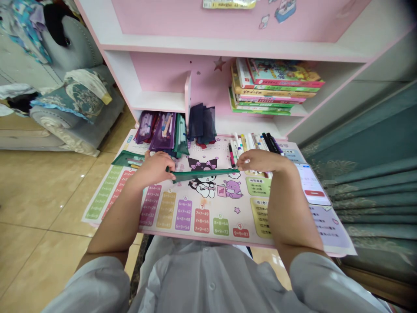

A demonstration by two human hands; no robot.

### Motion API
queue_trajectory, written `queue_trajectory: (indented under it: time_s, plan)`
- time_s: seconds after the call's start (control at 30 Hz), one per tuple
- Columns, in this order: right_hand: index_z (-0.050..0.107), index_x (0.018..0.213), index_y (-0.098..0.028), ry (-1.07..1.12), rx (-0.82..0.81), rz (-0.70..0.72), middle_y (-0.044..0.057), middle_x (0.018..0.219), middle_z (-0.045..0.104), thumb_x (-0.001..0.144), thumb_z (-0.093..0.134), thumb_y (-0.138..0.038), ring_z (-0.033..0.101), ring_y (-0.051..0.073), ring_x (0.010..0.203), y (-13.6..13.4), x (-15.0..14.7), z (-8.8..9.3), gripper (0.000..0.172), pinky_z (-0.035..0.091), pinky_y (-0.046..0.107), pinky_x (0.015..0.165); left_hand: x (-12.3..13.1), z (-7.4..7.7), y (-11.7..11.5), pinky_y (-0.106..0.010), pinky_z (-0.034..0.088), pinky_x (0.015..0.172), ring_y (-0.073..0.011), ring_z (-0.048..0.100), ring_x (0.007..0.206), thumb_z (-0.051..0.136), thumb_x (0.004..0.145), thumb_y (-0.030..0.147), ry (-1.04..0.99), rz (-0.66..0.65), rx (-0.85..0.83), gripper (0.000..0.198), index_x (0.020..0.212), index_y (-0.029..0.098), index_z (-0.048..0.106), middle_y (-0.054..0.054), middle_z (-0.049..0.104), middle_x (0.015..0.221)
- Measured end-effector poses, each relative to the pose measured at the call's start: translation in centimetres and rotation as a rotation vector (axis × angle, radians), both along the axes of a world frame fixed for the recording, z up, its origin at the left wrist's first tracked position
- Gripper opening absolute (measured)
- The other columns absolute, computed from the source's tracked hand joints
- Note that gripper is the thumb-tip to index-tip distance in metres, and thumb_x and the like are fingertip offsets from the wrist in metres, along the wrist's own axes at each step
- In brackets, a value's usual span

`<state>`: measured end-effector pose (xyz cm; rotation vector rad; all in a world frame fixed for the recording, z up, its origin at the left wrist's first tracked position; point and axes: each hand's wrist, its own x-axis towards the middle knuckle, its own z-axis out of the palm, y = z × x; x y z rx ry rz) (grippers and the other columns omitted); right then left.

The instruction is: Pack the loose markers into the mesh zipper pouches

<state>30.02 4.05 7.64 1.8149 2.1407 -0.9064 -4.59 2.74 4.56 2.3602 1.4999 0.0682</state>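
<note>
A green mesh zipper pouch (203, 174) is stretched flat between my two hands above the printed desk mat (208, 217). My left hand (158, 167) is closed on its left end. The right end is pinched by my right hand (256, 161), whose fingertips are partly hidden. Just left of my left hand lies another green pouch (125, 159) with pens in it. Beyond my right hand is a row of loose pens and markers (249, 141). Filled pouches, among them a purple one (162, 135), stand at the back left, beside dark mesh pouches (202, 121).
Stacked books (267, 93) fill part of the pink and white shelf (228, 48) behind the desk. A phone (312, 184) lies at the mat's right edge, near a teal curtain (368, 174). To the left stands a grey sofa (74, 39) with clothes on it.
</note>
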Motion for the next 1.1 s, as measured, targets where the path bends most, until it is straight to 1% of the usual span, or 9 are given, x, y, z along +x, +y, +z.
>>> queue_trajectory:
  time_s: [0.13, 0.37, 0.53, 0.7, 0.77, 0.87, 0.97, 1.03, 1.1]
  plan:
    - [0.071, 0.082, -0.021, -0.003, -0.007, -0.010, 0.006, 0.080, 0.067, 0.074, 0.060, -0.037, 0.058, 0.019, 0.068, 0.0, 0.1, 0.0, 0.021, 0.043, 0.032, 0.059, -0.2, -0.1, 0.1, -0.057, 0.030, 0.107, -0.0316, 0.059, 0.113, 0.078, 0.068, 0.034, -0.014, -0.020, -0.003, 0.016, 0.068, 0.022, 0.067, -0.004, 0.073, 0.100]
    - [0.069, 0.082, -0.020, 0.017, 0.004, -0.039, 0.007, 0.092, 0.069, 0.075, 0.058, -0.033, 0.059, 0.018, 0.069, -0.1, -0.1, 0.3, 0.019, 0.043, 0.032, 0.061, 0.0, 0.4, -0.1, -0.058, 0.030, 0.107, -0.0320, 0.060, 0.112, 0.077, 0.069, 0.034, 0.005, -0.011, -0.037, 0.017, 0.068, 0.022, 0.065, -0.003, 0.072, 0.097]
    - [0.069, 0.079, -0.019, 0.013, 0.058, -0.032, 0.007, 0.086, 0.069, 0.074, 0.059, -0.033, 0.060, 0.020, 0.072, 0.1, -0.2, 0.1, 0.017, 0.044, 0.032, 0.062, 0.0, 0.4, -0.2, -0.064, 0.025, 0.108, -0.0313, 0.060, 0.112, 0.077, 0.069, 0.033, 0.012, -0.014, -0.062, 0.017, 0.069, 0.021, 0.066, -0.003, 0.071, 0.099]
    - [0.067, 0.074, -0.020, 0.017, 0.094, -0.087, 0.005, 0.081, 0.069, 0.076, 0.061, -0.035, 0.061, 0.021, 0.073, 0.4, -0.2, -0.4, 0.017, 0.044, 0.032, 0.064, -0.2, 0.4, -0.1, -0.063, 0.025, 0.110, -0.0319, 0.061, 0.113, 0.078, 0.069, 0.034, -0.034, -0.013, -0.042, 0.019, 0.066, 0.021, 0.065, -0.003, 0.073, 0.100]
    - [0.066, 0.072, -0.020, 0.052, 0.216, -0.170, 0.006, 0.085, 0.070, 0.078, 0.059, -0.039, 0.063, 0.022, 0.079, 0.4, -0.5, -0.6, 0.021, 0.045, 0.033, 0.069, -0.4, 0.5, -0.2, -0.058, 0.030, 0.110, -0.0310, 0.062, 0.113, 0.078, 0.070, 0.035, -0.099, -0.050, -0.017, 0.020, 0.064, 0.021, 0.064, -0.004, 0.074, 0.101]
    - [0.064, 0.073, -0.021, 0.183, 0.550, -0.352, 0.009, 0.099, 0.070, 0.080, 0.059, -0.044, 0.063, 0.026, 0.095, 0.4, -1.3, -1.1, 0.025, 0.046, 0.037, 0.084, -0.2, 0.7, -0.5, -0.051, 0.036, 0.110, -0.0298, 0.060, 0.120, 0.077, 0.072, 0.037, -0.226, -0.104, 0.042, 0.021, 0.063, 0.023, 0.064, -0.003, 0.075, 0.106]
    - [0.060, 0.076, -0.022, 0.327, 0.849, -0.485, 0.013, 0.106, 0.067, 0.082, 0.059, -0.044, 0.059, 0.029, 0.109, 0.3, -2.6, -1.9, 0.023, 0.043, 0.041, 0.098, 0.8, 0.6, -1.2, -0.056, 0.031, 0.114, -0.0309, 0.055, 0.129, 0.078, 0.073, 0.035, -0.315, -0.031, 0.111, 0.020, 0.066, 0.023, 0.064, -0.004, 0.074, 0.115]
    - [0.058, 0.080, -0.023, 0.379, 0.969, -0.505, 0.014, 0.111, 0.065, 0.082, 0.061, -0.043, 0.055, 0.030, 0.117, 0.3, -3.6, -2.8, 0.020, 0.039, 0.044, 0.106, 1.8, 0.4, -1.8, -0.058, 0.031, 0.113, -0.0321, 0.055, 0.129, 0.078, 0.074, 0.033, -0.369, 0.040, 0.155, 0.024, 0.062, 0.021, 0.060, -0.005, 0.074, 0.116]
    - [0.057, 0.092, -0.021, 0.398, 1.043, -0.533, 0.016, 0.116, 0.062, 0.082, 0.062, -0.042, 0.051, 0.030, 0.121, 0.3, -4.6, -3.7, 0.024, 0.036, 0.045, 0.109, 3.0, 0.1, -2.4, -0.059, 0.033, 0.112, -0.0324, 0.055, 0.130, 0.077, 0.075, 0.031, -0.431, 0.100, 0.215, 0.026, 0.061, 0.020, 0.058, -0.006, 0.073, 0.117]
